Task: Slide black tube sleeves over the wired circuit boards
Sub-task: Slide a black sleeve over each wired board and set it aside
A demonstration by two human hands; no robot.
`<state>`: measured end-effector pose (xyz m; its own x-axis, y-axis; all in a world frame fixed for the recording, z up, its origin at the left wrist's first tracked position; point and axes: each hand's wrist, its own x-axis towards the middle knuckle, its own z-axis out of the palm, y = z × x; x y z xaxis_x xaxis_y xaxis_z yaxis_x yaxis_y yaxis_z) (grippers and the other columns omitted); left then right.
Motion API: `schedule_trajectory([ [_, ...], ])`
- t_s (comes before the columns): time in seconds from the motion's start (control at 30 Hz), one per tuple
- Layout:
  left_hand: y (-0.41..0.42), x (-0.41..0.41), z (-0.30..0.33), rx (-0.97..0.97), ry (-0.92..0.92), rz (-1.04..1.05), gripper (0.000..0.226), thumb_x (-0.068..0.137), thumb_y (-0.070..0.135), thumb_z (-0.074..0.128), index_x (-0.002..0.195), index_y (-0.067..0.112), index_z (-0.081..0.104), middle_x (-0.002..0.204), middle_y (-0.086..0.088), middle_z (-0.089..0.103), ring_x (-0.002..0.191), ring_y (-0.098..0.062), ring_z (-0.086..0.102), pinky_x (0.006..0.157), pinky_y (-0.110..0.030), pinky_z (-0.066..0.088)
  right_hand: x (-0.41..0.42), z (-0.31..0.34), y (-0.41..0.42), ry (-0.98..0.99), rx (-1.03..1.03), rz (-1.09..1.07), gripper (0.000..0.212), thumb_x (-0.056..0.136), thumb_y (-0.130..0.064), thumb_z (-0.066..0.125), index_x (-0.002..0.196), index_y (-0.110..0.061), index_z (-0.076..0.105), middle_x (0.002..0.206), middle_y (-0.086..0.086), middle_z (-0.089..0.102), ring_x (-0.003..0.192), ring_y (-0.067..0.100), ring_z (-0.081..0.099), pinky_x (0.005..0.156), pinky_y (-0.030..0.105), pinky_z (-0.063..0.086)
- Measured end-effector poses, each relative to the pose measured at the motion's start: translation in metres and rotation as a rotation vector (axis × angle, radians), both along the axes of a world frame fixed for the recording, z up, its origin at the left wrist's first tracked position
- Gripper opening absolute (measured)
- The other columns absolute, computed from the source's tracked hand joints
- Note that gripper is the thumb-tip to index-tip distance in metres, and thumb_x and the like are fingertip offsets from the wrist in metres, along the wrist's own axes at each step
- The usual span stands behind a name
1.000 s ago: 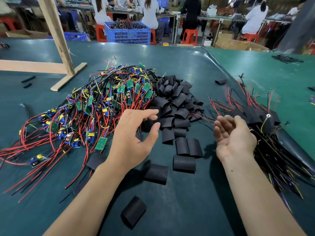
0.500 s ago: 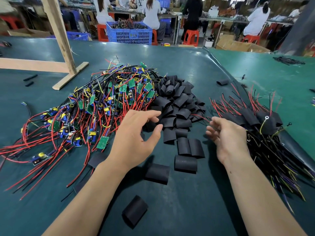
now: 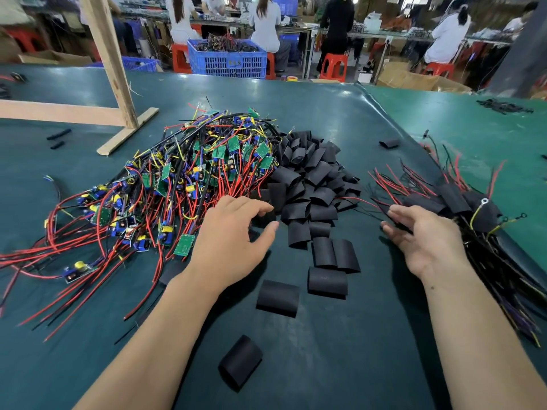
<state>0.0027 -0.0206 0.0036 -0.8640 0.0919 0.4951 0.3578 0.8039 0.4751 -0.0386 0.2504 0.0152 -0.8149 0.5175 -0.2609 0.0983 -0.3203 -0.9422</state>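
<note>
Between pieces: both hands empty, reaching for the next sleeve and board.

On the green table (image 3: 340,365), the heap of wired circuit boards (image 3: 189,173) lies left, the black tube sleeves (image 3: 310,184) centre, the sleeved bundle (image 3: 461,208) right. A blue crate (image 3: 228,59) beyond holds wired parts. The left hand (image 3: 233,241) hovers with fingers spread at the sleeves' edge; the right hand (image 3: 426,235) rests loose against the bundle, holding nothing. Next, I judge: pinch 1 sleeve, pick 1 board.

Bright, even overhead light. Soft shadows under my arms on the mat (image 3: 340,365). Foreground sharp, background workers (image 3: 266,22) slightly soft. Wide-angle bending at edges.
</note>
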Motion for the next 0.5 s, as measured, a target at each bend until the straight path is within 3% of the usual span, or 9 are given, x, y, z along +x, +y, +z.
schedule_trajectory([
  [0.23, -0.012, -0.005, -0.003, -0.020, -0.049, 0.211, 0.027, 0.091, 0.032, 0.064, 0.113, 0.018, 0.069, 0.113, 0.000, 0.067, 0.108, -0.028, 0.056, 0.092, -0.047, 0.045, -0.001, -0.001, 0.009, -0.006, 0.005, 0.000, 0.013, 0.089, 0.000, 0.058, 0.078, -0.004, 0.062, 0.092, 0.009, 0.068, 0.079, 0.022, 0.066, 0.075, 0.029, 0.057],
  [0.43, -0.019, -0.010, -0.006, 0.032, -0.101, 0.342, 0.029, 0.091, 0.031, 0.062, 0.117, 0.019, 0.066, 0.112, 0.001, 0.065, 0.106, -0.025, 0.059, 0.088, -0.044, 0.050, -0.004, -0.007, 0.001, -0.038, 0.084, -0.052, 0.006, 0.089, -0.004, 0.061, 0.092, -0.003, 0.065, 0.095, 0.011, 0.065, 0.073, 0.017, 0.061, 0.064, 0.018, 0.053],
  [0.5, -0.020, -0.010, -0.006, 0.024, -0.121, 0.369, 0.029, 0.091, 0.037, 0.063, 0.113, 0.019, 0.067, 0.109, 0.001, 0.066, 0.102, -0.026, 0.061, 0.086, -0.045, 0.051, -0.003, -0.010, -0.008, -0.048, 0.193, -0.040, 0.007, 0.086, -0.005, 0.066, 0.079, -0.008, 0.065, 0.089, 0.007, 0.065, 0.073, 0.015, 0.060, 0.067, 0.020, 0.052],
])
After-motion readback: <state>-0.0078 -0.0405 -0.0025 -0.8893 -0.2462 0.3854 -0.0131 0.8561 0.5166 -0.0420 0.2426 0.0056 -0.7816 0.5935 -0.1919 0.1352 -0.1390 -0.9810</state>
